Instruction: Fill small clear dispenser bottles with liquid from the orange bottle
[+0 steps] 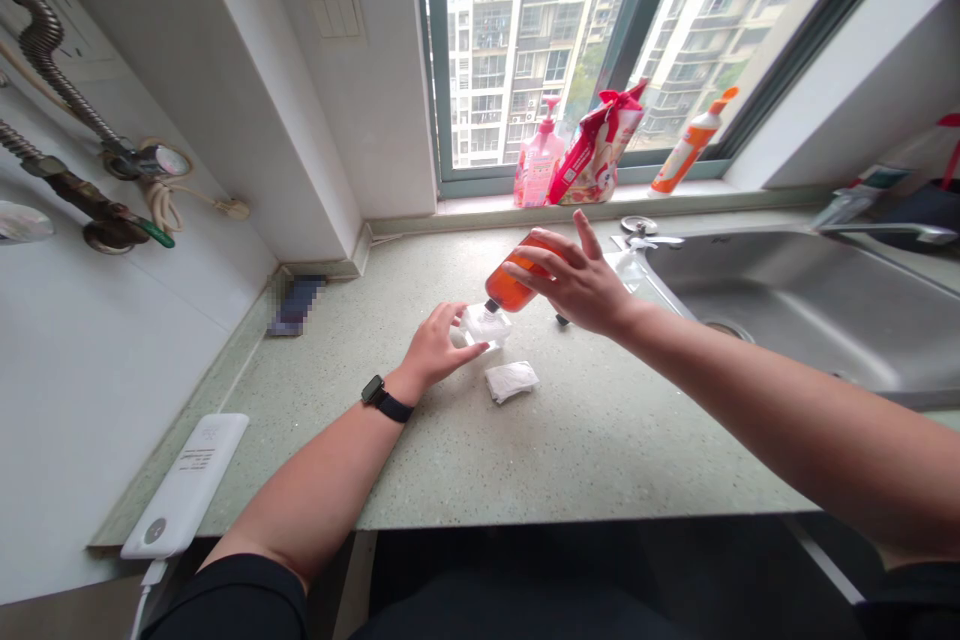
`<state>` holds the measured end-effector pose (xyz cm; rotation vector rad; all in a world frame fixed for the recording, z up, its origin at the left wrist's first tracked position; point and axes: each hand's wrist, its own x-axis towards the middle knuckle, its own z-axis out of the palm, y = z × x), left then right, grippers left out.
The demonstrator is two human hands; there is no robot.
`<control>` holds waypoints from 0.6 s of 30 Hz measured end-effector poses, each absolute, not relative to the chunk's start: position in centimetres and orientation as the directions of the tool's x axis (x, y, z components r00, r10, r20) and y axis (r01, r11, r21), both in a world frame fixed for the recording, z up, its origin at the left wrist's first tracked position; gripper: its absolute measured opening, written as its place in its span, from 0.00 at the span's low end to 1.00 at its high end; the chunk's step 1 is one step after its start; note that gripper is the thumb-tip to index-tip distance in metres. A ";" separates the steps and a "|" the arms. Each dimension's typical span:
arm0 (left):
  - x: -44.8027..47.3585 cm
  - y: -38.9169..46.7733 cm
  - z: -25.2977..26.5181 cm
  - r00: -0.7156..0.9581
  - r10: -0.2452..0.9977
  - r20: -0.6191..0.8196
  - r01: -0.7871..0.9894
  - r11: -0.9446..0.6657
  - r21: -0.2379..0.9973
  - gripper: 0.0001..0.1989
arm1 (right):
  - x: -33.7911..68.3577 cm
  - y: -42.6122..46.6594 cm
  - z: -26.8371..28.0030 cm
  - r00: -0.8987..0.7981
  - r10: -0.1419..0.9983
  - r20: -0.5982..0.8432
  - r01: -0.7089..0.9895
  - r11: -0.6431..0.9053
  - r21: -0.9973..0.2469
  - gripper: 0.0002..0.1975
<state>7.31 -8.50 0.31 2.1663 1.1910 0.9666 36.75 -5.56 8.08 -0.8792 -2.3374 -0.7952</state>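
Note:
My right hand [574,275] grips an orange bottle [510,282], tilted so its dark neck points down to the left. Directly under the neck is a small clear container [487,328] on the counter. Thumb and fingers of my left hand [442,345] curve around the container's left side, steadying it. What is inside the container is too small to make out. A folded white tissue [512,381] lies just in front of it. Beneath my right hand, a small black piece [562,320] rests on the counter, partly hidden.
A steel sink [795,290] is set in at the right. On the windowsill stand a pink pump bottle [538,165], a red bag [600,150] and an orange-and-white bottle [691,148]. A white power bank [187,480] lies at the left edge, a blurred dark object [296,305] farther back.

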 end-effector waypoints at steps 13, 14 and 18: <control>7.0 -8.3 0.3 0.378 0.866 0.329 0.520 -0.492 0.698 0.29 | 36.1 -5.8 8.8 -0.689 0.378 0.618 0.668 0.662 0.340 0.39; 7.0 -8.3 0.4 0.378 0.866 0.328 0.519 -0.491 0.699 0.28 | 36.0 -5.8 8.8 -0.690 0.373 0.620 0.666 0.663 0.342 0.39; 6.8 -8.3 0.4 0.387 0.866 0.317 0.515 -0.488 0.705 0.27 | 35.8 -6.0 9.1 -0.706 0.359 0.611 0.656 0.656 0.372 0.38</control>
